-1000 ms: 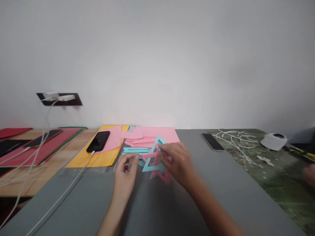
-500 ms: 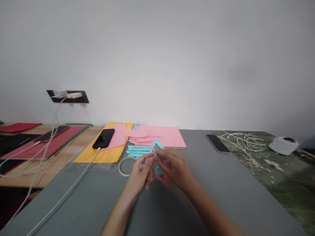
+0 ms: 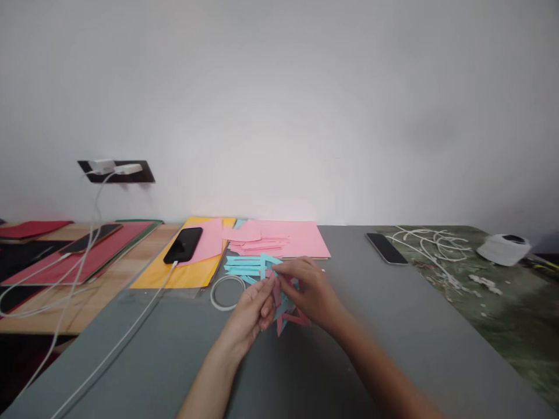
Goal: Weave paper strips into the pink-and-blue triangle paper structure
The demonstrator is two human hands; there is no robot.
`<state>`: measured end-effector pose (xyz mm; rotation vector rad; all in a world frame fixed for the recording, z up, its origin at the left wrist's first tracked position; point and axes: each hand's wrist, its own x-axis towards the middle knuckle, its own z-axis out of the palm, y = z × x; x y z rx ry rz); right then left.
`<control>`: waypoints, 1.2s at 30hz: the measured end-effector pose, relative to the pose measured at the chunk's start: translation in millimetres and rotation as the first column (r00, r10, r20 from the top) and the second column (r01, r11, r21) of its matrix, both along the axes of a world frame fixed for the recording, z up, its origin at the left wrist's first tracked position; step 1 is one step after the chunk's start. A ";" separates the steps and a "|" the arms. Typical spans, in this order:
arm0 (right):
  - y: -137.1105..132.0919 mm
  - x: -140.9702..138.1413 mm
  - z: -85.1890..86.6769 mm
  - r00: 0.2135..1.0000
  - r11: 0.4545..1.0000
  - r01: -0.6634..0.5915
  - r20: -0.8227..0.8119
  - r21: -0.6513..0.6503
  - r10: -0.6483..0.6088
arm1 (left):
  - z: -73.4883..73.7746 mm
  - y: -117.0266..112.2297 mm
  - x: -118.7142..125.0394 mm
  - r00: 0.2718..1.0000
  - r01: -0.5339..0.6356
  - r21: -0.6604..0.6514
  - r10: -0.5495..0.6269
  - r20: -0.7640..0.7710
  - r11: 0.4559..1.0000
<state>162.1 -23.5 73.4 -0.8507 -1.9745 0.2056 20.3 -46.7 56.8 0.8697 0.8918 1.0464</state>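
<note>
Left hand (image 3: 252, 307) and right hand (image 3: 311, 288), nearly closed, in fingertip pinches on a pink and blue paper shape (image 3: 283, 307).

Light: soft, subdued. Wall (image 3: 279, 116): palest mid-frame, greyer toward corners. Table (image 3: 414, 331): dark shadow, near edge, centre; thin shadow along cable (image 3: 174, 265). Socket plate (image 3: 147, 173): faint shadows beneath; wide-angle skew. Paper shape (image 3: 283, 307): soft detail. Right edge: dim, stretched.

Paper cutouts (image 3: 283, 307), a cabled phone (image 3: 183, 245) and wall socket (image 3: 117, 178) suggest a craft workspace.
</note>
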 end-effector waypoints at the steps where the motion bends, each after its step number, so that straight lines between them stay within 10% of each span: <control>1: -0.4 0.0 0.0 1.000 1.000 0.004 -0.008 -0.015 -0.004 | -0.4 0.1 -0.4 1.000 0.007 0.000 -0.007 0.001 1.000; 36: -0.2 -2.0 -1.3 0.997 0.984 0.043 -0.050 -0.171 -0.052 | -4.1 1.7 2.2 0.988 0.090 -0.064 -0.081 0.135 0.994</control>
